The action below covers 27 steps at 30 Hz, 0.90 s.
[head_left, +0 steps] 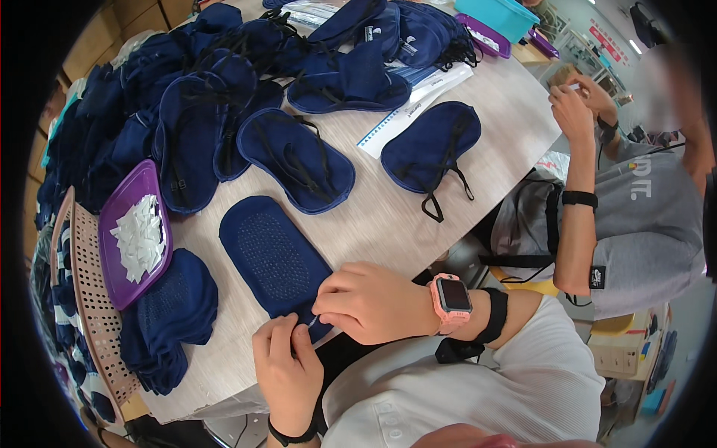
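Note:
A folded navy sock (272,254) with a patch of small grip dots lies flat at the table's near edge. My left hand (287,366) pinches its near end, with thumb and fingertips pressed together. Just to the right, my right hand (373,302) is closed on the same end, its fingertips almost meeting the left ones. A tiny white strip (313,322) shows between the two hands; which hand holds it I cannot tell. To the left is a loose stack of similar navy socks (175,299).
A purple tray (110,261) of small white slips stands beside a pink perforated basket (97,328). Navy eye masks (433,145) with black straps lie beyond the sock, and a large navy pile (112,134) fills the far left. A co-worker (642,224) sits at right, hands raised.

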Tool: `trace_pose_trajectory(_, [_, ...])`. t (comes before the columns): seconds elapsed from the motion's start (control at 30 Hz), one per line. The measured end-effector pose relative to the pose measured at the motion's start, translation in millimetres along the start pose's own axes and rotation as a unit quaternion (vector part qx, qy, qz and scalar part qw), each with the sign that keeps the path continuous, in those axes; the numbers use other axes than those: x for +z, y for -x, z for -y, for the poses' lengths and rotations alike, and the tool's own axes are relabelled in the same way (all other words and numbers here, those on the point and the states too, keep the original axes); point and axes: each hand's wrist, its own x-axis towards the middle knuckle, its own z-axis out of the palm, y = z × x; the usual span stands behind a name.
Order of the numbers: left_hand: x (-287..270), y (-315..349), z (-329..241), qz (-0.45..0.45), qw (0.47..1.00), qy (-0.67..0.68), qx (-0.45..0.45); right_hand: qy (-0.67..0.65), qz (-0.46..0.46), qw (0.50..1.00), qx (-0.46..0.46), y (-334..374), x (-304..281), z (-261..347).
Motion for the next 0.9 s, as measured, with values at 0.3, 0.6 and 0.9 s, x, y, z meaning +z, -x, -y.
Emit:
trace_pose_trajectory(0.3, [-2.6,-0.7,12.3,-0.023,0.983,-0.084,0.163,-0.022,-0.015,1.0,0.016,-2.8,0.8,-0.9])
trace_pose_trajectory(0.6, [-0.8,5.7,13.4,0.014,0.98,-0.076,0.182,-0.015,-0.023,0.999,0.025,-1.0,1.3,-0.3])
trace_pose_trajectory(0.9, [1.4,0.9,11.6,0.013,0.984,-0.069,0.166,0.073,0.028,0.997,-0.027,5.4,-5.1,-0.7])
